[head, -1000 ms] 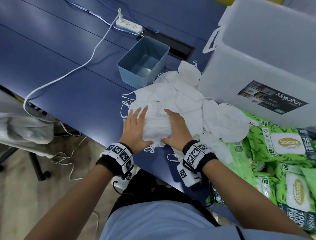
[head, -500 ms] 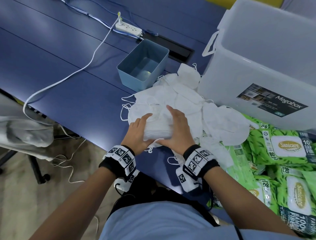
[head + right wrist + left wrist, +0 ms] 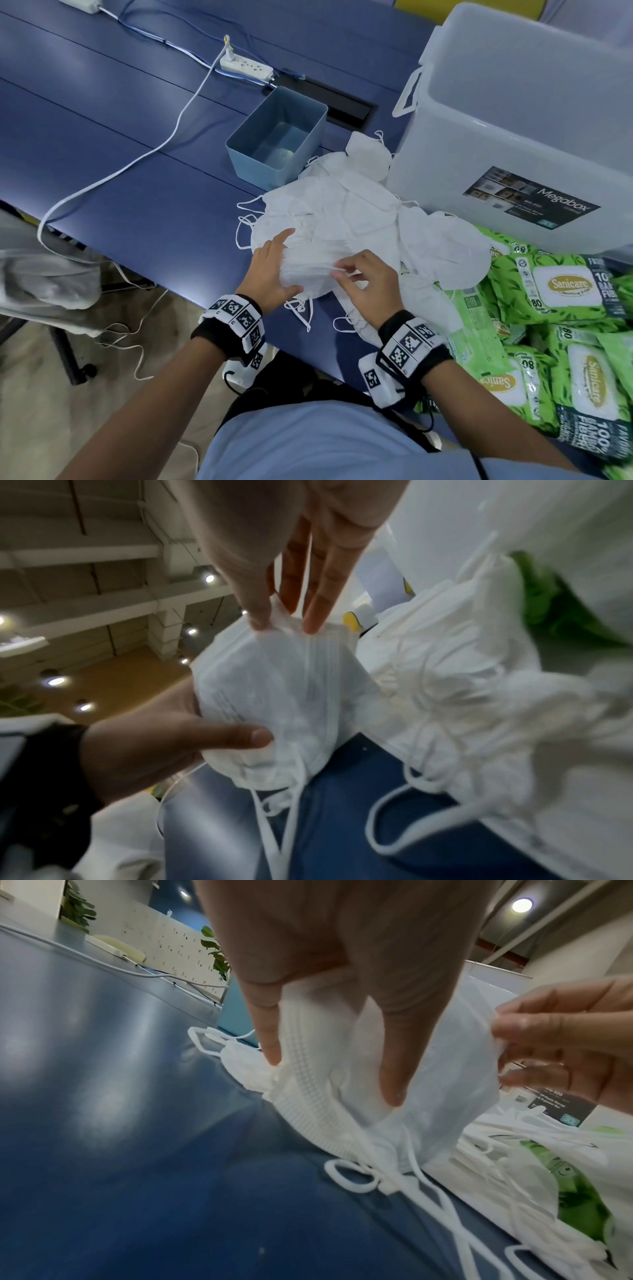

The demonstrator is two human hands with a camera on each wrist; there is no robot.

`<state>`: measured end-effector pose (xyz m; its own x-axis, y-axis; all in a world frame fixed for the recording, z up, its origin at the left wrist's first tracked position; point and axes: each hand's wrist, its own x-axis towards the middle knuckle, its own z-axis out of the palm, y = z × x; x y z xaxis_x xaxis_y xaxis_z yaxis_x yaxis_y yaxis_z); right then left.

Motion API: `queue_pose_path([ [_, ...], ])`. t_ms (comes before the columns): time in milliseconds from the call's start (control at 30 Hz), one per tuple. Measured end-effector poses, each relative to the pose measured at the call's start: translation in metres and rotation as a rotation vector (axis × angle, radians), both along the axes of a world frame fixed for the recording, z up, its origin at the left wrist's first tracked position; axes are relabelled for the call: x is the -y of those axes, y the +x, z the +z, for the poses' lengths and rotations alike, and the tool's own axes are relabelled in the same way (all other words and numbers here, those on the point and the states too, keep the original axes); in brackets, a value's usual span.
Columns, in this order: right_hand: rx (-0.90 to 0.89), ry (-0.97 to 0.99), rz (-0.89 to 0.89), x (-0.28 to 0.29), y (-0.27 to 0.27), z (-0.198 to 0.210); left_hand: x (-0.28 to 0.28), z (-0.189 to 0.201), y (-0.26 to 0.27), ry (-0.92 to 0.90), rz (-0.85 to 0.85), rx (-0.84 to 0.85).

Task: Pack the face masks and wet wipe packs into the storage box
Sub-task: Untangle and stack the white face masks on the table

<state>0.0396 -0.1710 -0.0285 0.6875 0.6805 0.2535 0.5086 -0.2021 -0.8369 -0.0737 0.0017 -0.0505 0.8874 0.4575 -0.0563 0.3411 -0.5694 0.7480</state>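
Note:
A loose heap of white face masks (image 3: 356,209) lies on the blue table in front of the translucent storage box (image 3: 507,130). My left hand (image 3: 270,270) grips a stack of folded masks (image 3: 305,274) near the table's front edge, thumb under, fingers on top. My right hand (image 3: 363,277) pinches the stack's upper right edge with its fingertips. The left wrist view shows the stack (image 3: 342,1085) held between my left fingers, and the right wrist view shows its top edge (image 3: 291,669) pinched. Green wet wipe packs (image 3: 561,291) lie piled to the right.
A small empty light-blue bin (image 3: 277,137) stands behind the masks. A white power strip (image 3: 246,66) and its cable (image 3: 137,161) run across the table's left part. The table's front edge is right under my hands. A chair with grey cloth (image 3: 44,274) stands at the lower left.
Both hands have gathered the stack and raised it a little off the heap. The right hand moved from pressing its side to pinching its upper edge.

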Motion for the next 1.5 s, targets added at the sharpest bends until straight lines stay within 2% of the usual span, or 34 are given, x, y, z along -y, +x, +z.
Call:
queue_pose_path([
  [267,0.137,0.041,0.077,-0.012,-0.004,0.017,0.000,-0.001,0.001,-0.001,-0.006,0.004],
  [333,0.117,0.027,0.062,-0.012,-0.002,0.018,-0.001,-0.002,0.002,0.003,-0.007,-0.008],
  [433,-0.027,0.016,-0.040,-0.001,0.006,0.015,-0.004,-0.003,0.002,-0.010,0.001,-0.027],
  [567,-0.302,0.018,-0.211,0.015,0.013,0.000,-0.005,-0.006,0.001,-0.036,0.006,-0.018],
  [800,-0.642,-0.037,-0.214,0.009,0.004,-0.014,-0.004,-0.007,0.001,-0.050,0.008,-0.024],
  [867,-0.488,-0.149,-0.200,0.008,0.006,-0.012,-0.003,-0.007,0.000,-0.054,0.005,-0.024],
  [933,-0.161,-0.169,-0.146,0.009,0.008,0.000,-0.003,-0.007,-0.002,-0.051,-0.003,-0.015],
  [1000,0.178,-0.117,0.005,0.005,0.004,0.015,-0.003,-0.007,-0.002,-0.046,-0.011,-0.004],
  [1033,0.313,-0.158,0.100,0.001,-0.001,0.021,-0.003,-0.007,-0.002,-0.039,-0.017,0.008],
  [1133,0.591,-0.453,0.340,-0.014,-0.017,0.021,-0.003,-0.005,0.001,-0.019,0.005,0.001],
  [1200,0.643,-0.527,0.366,-0.017,-0.021,0.014,-0.004,-0.004,0.004,-0.028,0.028,-0.019],
  [1267,0.641,-0.505,0.387,-0.017,-0.021,0.007,-0.005,-0.003,0.005,-0.043,0.031,-0.037],
  [1400,0.763,-0.529,0.455,-0.018,-0.022,0.002,-0.006,0.000,0.009,-0.055,0.007,-0.047],
  [1500,0.735,-0.456,0.463,-0.021,-0.018,0.007,-0.008,-0.002,0.007,-0.071,0.018,-0.048],
])
